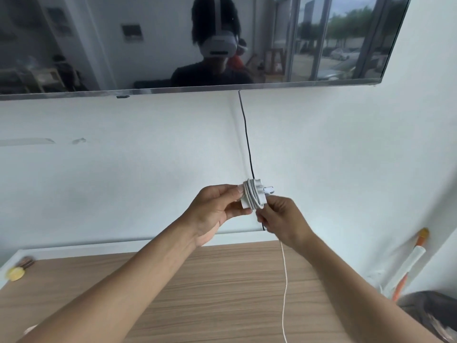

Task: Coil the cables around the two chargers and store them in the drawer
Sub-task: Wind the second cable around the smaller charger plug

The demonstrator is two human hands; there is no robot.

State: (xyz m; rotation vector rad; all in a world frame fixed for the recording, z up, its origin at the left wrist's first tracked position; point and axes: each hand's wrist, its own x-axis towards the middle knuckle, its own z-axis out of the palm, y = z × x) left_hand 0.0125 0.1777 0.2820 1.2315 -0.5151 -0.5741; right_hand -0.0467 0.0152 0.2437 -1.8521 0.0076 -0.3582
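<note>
The charger is in the air above the far edge of the wooden top, its long axis running left to right. My left hand is at the charger's left end, thumb and fingers pinching its bare body. My right hand is just below the charger's right end, fingers closed on the cable, whose loose tail drops away below. I judge the next turn must cross that axis, so the right hand leads.
</note>
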